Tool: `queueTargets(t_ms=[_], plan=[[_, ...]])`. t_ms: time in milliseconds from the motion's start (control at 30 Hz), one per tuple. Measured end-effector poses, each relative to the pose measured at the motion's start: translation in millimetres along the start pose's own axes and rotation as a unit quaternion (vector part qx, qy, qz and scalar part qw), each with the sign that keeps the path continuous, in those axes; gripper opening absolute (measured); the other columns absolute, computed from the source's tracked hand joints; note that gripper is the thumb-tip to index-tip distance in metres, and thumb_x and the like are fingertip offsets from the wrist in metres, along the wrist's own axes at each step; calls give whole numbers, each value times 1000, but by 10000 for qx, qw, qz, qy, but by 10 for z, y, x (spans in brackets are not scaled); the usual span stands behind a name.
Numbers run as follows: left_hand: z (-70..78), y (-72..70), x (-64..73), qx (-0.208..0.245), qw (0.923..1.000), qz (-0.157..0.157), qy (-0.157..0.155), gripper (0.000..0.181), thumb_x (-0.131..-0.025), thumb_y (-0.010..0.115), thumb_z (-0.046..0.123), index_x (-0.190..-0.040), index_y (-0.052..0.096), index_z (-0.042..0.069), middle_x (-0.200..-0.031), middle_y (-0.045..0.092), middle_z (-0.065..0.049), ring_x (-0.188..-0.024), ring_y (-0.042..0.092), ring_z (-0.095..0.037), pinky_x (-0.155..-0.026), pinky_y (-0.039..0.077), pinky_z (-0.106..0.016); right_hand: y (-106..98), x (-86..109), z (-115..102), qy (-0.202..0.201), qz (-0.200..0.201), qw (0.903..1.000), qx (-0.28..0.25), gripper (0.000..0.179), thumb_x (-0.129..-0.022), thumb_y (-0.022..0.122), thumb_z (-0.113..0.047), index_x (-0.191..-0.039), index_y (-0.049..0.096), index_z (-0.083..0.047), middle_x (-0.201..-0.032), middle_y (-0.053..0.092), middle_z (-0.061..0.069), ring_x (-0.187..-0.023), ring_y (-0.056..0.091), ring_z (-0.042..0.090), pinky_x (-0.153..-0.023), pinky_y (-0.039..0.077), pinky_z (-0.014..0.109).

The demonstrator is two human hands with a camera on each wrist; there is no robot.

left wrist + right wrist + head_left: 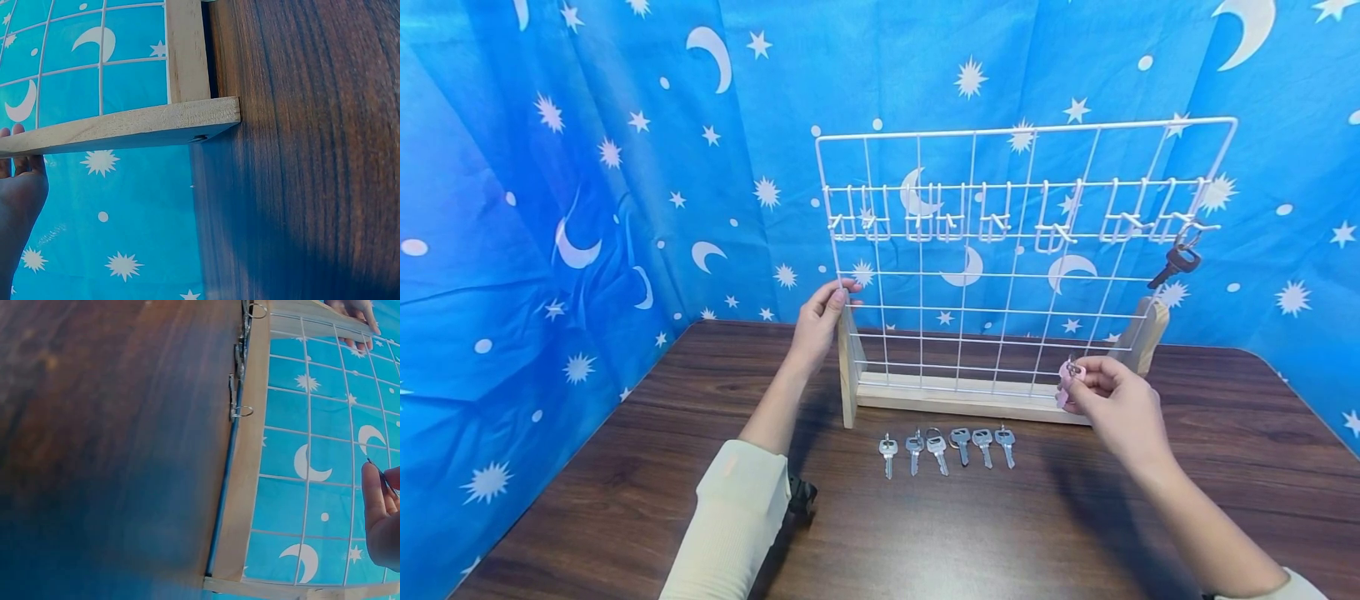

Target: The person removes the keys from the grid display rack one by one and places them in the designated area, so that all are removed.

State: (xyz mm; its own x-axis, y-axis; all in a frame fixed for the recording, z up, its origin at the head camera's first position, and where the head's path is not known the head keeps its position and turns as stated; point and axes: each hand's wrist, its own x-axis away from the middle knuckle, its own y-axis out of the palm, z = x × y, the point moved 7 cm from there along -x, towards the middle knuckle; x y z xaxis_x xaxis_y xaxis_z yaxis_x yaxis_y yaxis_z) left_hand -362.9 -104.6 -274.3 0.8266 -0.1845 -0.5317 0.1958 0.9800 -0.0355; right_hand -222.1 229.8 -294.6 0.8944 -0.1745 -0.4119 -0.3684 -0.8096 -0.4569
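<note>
My right hand pinches a pink key by its head, in front of the lower right of a white wire grid rack. In the right wrist view the right hand is partly cut off, and the key shows only as a thin dark edge. My left hand holds the upper end of the rack's left wooden support, its fingers around the edge; the left wrist view shows the left hand against that wooden side. A dark key hangs by its ring from the rightmost hook.
Several silver keys lie in a row on the brown wooden table, before the rack's wooden base. White hooks line the upper grid. A blue curtain with moons and stars stands behind and at the left.
</note>
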Motion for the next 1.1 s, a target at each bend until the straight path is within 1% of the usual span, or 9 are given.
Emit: queueTargets(t_ms=[133, 233, 333, 467, 600, 667, 800, 967, 1100], plan=[[0, 4, -1, 152, 9999, -28, 25, 36, -101, 38, 11, -127, 42, -13, -124, 48, -31, -111, 47, -48, -100, 37, -46, 37, -6, 52, 122, -224, 9996, -128, 26, -90, 60, -7, -107, 54, 12, -82, 65, 19, -63, 59, -3, -57, 52, 15], [7, 7, 0, 156, 9999, -21, 39, 36, -101, 38, 10, -127, 42, -14, -124, 49, -31, -111, 47, -48, -100, 37, -46, 69, -11, 91, 226, -388, 9988, -211, 26, -90, 59, -5, -107, 53, 13, -81, 64, 18, -63, 59, -1, -58, 53, 17], [7, 7, 1, 84, 10000, 7, 28, 37, -101, 39, 12, -127, 43, -13, -123, 50, -30, -111, 48, -47, -99, 39, -43, 101, -18, 131, 315, -552, 9976, -260, 26, -90, 59, -4, -107, 52, 13, -80, 63, 15, -62, 59, 0, -58, 53, 19], [12, 6, 6, -56, 10000, 35, 60, 38, -100, 40, 16, -126, 44, -11, -121, 52, -26, -109, 51, -44, -97, 41, -38, 140, -29, 187, 403, -776, 9960, -175, 26, -89, 59, -3, -108, 51, 14, -78, 63, 12, -61, 60, 1, -58, 54, 21], [14, 1, 7, -105, 9999, 47, 124, 38, -101, 40, 18, -125, 45, -11, -121, 52, -27, -108, 52, -44, -96, 42, -37, 176, -41, 233, 535, -1025, 9932, -139, 29, -90, 58, -4, -109, 50, 15, -79, 62, 12, -62, 62, 6, -59, 55, 26], [8, -4, 7, -155, 9998, 58, 113, 38, -101, 40, 19, -125, 46, -9, -121, 52, -27, -108, 53, -41, -96, 42, -36, 192, -45, 256, 615, -1134, 9915, -155, 30, -90, 58, -5, -110, 50, 16, -78, 62, 12, -62, 63, 9, -59, 56, 27], [6, -8, 11, -224, 9997, 58, 36, 37, -101, 40, 19, -125, 47, -8, -122, 52, -26, -107, 56, -35, -96, 42, -34, 238, -41, 321, 816, -1385, 9867, -252, 28, -90, 57, -4, -108, 50, 15, -77, 60, 9, -62, 63, 11, -59, 55, 27], [12, 3, 7, -130, 9999, 19, -78, 35, -101, 38, 12, -127, 44, -11, -123, 51, -28, -109, 53, -40, -98, 41, -37, 314, -17, 413, 1135, -1724, 9766, -601, 25, -89, 55, 0, -106, 48, 18, -78, 59, 10, -64, 62, 12, -61, 56, 28], [3, 1, 5, -52, 10000, -5, -37, 36, -101, 38, 13, -127, 43, -11, -123, 50, -28, -110, 52, -41, -98, 40, -37, 369, -15, 460, 1312, -1894, 9687, -921, 26, -87, 55, 3, -105, 46, 20, -75, 57, 7, -63, 61, 10, -61, 56, 28]])
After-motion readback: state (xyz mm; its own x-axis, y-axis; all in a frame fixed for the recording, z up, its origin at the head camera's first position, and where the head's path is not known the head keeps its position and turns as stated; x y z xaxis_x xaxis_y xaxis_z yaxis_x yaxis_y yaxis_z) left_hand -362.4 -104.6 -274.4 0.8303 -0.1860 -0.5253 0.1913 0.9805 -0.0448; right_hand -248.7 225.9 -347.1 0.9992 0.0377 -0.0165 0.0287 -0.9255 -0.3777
